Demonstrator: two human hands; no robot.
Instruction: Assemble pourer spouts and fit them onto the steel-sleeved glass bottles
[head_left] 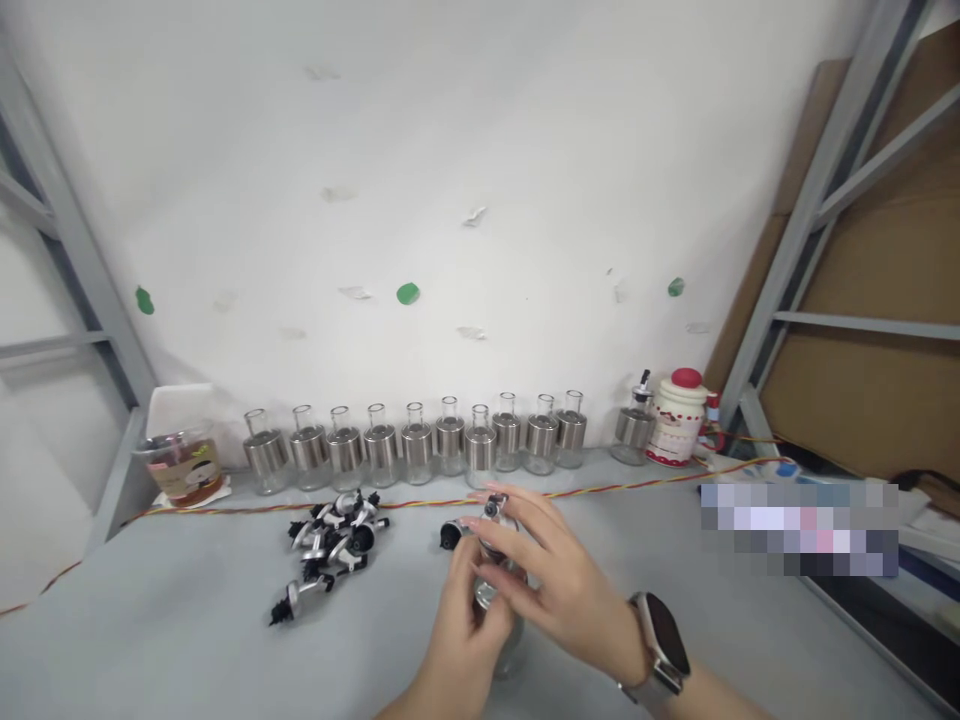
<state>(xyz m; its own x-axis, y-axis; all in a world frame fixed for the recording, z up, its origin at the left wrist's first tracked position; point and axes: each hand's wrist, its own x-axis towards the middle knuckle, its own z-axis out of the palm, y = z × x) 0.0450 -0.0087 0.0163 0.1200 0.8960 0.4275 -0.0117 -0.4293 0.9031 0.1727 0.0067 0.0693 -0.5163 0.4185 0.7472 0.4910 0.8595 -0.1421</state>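
A glass bottle stands on the grey table at the front centre, largely hidden by both hands. My left hand is closed around its upper part. My right hand is closed over the top, its fingers around a silver pour spout at the bottle's mouth. Whether the spout is fully seated cannot be seen. Just behind the left fingers lies another black-and-silver pour spout. To the left is a pile of several pour spouts, with one spout lying nearest the front.
Several glass bottles with steel sleeves line the wall without spouts. A spouted bottle stands right of them, beside a white jar with a red lid. A cup of brown liquid sits far left. A twisted red-yellow wire crosses the table.
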